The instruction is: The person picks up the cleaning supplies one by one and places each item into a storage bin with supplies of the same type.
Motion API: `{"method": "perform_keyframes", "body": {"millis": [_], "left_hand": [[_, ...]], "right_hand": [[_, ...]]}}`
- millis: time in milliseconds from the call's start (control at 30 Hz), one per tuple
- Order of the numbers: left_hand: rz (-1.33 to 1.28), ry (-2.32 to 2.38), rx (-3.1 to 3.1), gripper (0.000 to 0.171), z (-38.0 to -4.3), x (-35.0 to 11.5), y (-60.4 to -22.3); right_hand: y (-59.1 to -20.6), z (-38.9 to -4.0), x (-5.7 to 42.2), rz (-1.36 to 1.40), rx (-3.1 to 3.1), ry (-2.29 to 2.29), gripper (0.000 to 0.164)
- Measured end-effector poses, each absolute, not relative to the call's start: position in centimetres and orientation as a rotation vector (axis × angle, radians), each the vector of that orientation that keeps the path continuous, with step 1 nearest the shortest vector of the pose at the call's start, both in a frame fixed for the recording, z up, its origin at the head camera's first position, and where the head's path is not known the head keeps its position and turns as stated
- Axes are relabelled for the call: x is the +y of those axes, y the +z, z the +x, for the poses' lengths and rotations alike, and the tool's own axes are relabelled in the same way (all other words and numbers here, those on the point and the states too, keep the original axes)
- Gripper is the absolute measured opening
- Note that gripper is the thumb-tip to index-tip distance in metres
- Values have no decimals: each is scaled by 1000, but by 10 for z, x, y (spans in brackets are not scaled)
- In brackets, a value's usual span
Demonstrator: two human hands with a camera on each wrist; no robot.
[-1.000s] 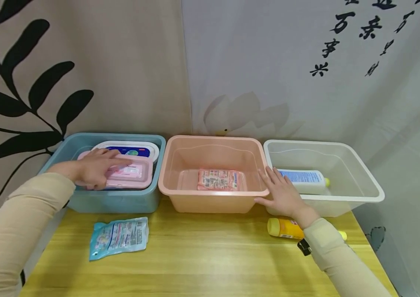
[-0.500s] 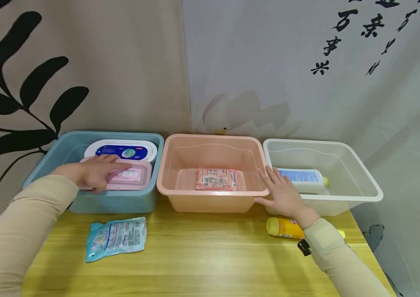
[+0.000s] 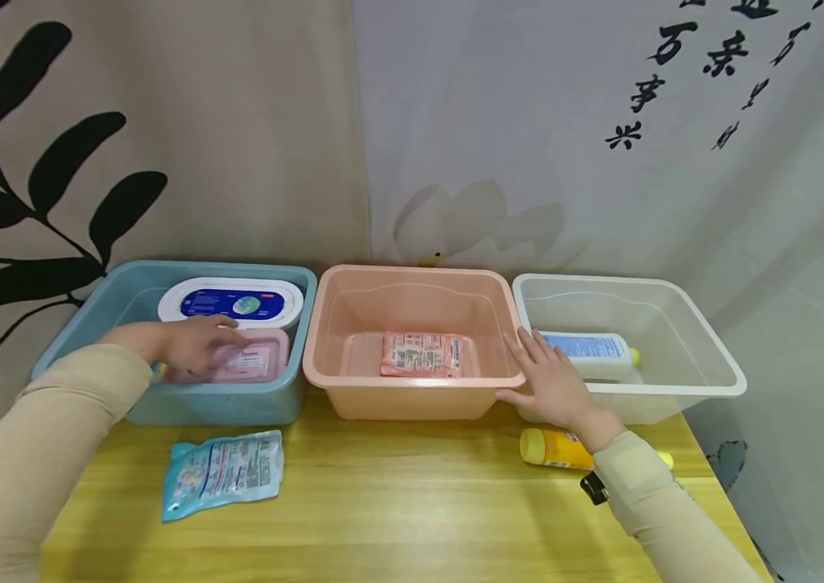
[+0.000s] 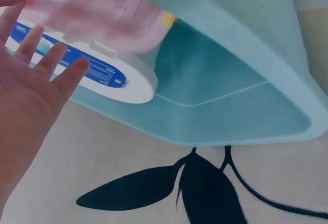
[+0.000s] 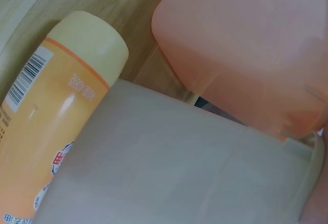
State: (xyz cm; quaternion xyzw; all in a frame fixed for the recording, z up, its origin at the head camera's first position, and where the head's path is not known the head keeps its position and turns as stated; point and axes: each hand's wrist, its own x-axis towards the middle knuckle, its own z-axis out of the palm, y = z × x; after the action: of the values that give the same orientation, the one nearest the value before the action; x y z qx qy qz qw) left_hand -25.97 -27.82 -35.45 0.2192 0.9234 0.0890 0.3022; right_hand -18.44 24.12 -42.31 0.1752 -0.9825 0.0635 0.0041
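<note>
We are holding our left hand (image 3: 191, 344) loosely spread, empty, over the pink plastic pack (image 3: 261, 361). We are judging it light, slippery; its sides suit gripping.

Blue tub (image 3: 218, 406) around left hand (image 3: 189, 344): smooth plastic. Pink box (image 3: 261, 361) under same hand: glossy plastic. Peach tub (image 3: 412, 403) left of right hand (image 3: 554, 385): smooth plastic. Table (image 3: 412, 506) below hands: wood-grained, glossy. Sleeves (image 3: 55, 437): matt cloth.

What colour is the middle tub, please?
The middle tub is peach; the head view shows it best.
</note>
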Motion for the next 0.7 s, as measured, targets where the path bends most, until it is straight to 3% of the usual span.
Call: {"method": "perform_keyframes", "body": {"millis": [700], "left_hand": [[658, 151, 2918, 62, -219, -276, -369]], "right_hand": [[-425, -185, 239, 557, -3097, 197, 88]]}}
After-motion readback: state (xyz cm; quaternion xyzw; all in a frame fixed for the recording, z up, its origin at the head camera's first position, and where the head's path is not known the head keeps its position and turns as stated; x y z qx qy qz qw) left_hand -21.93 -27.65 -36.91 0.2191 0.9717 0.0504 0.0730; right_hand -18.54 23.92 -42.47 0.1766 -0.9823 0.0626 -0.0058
